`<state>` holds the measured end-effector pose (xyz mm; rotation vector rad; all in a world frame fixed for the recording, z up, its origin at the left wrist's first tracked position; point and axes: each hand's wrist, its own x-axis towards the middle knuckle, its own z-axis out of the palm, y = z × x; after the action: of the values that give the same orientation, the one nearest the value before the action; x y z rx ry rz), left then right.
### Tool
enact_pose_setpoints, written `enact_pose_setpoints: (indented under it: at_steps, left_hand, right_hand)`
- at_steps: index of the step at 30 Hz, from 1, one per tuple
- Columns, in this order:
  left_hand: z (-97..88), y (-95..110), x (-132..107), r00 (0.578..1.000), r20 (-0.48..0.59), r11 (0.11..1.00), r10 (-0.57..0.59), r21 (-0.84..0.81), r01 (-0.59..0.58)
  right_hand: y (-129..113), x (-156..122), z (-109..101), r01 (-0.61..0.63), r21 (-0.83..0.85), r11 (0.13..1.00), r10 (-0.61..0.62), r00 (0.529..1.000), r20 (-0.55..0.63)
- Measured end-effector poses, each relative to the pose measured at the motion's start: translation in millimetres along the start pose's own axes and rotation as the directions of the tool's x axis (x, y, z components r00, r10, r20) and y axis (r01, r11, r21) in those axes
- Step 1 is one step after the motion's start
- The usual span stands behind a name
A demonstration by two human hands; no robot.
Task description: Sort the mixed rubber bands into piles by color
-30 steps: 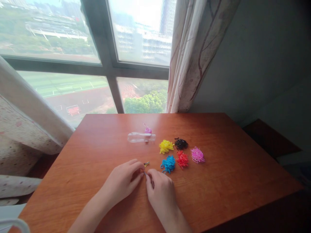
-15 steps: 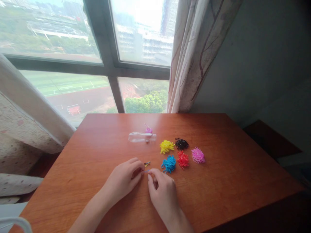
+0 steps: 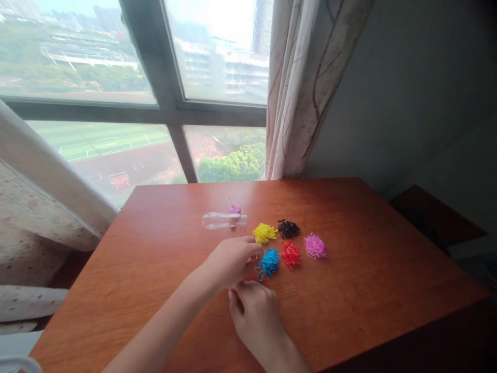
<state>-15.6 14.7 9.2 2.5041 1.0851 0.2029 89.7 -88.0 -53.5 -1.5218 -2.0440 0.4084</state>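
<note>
My left hand (image 3: 236,260) reaches over the table to the left edge of the blue rubber band pile (image 3: 269,262). Its fingers are bent and a little apart, and I see nothing held in them. Just beyond its fingers is a yellow rubber band pile (image 3: 264,233). Nearer to me, my right hand (image 3: 254,306) rests low with fingers curled and closed. Its fingertips are partly hidden beside the left wrist, so what they pinch does not show.
Piles of black bands (image 3: 288,229), red bands (image 3: 291,254) and pink bands (image 3: 316,245) lie to the right. Behind my left hand, a clear plastic bottle (image 3: 221,220) lies on its side before a small purple object (image 3: 234,209). A window (image 3: 225,62) borders the brown table (image 3: 373,243).
My left hand has left the thin blue band both hands were at and moved right and forward to the piles. My right hand has stayed nearly in place. The view shifted slightly.
</note>
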Motion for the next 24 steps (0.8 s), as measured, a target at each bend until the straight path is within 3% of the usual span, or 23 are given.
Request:
enact_pose_setpoints:
  at_steps: [6, 12, 17, 24]
  left_hand:
    - [4.4, -5, 10, 1.000, 0.016, 1.000, 0.019, 0.000, -0.019]
    - [-5.1, -25, -21, 0.987, -0.086, 0.991, -0.135, -0.031, 0.133]
    - [-4.4, -34, -56, 0.936, -0.161, 0.949, -0.312, -0.101, 0.299]
    - [12.6, -34, -72, 0.918, -0.156, 0.925, -0.363, -0.175, 0.336]
  right_hand:
    - [-1, 1, -1, -0.004, 0.051, 0.999, 0.006, 0.999, -0.031]
    - [-2, 3, -5, -0.046, 0.049, 0.998, 0.049, 0.997, -0.062]
    - [-5, 17, -14, -0.091, -0.103, 0.991, 0.088, 0.996, -0.033]
    - [-8, 41, -15, -0.122, -0.314, 0.941, 0.156, 0.984, 0.084]
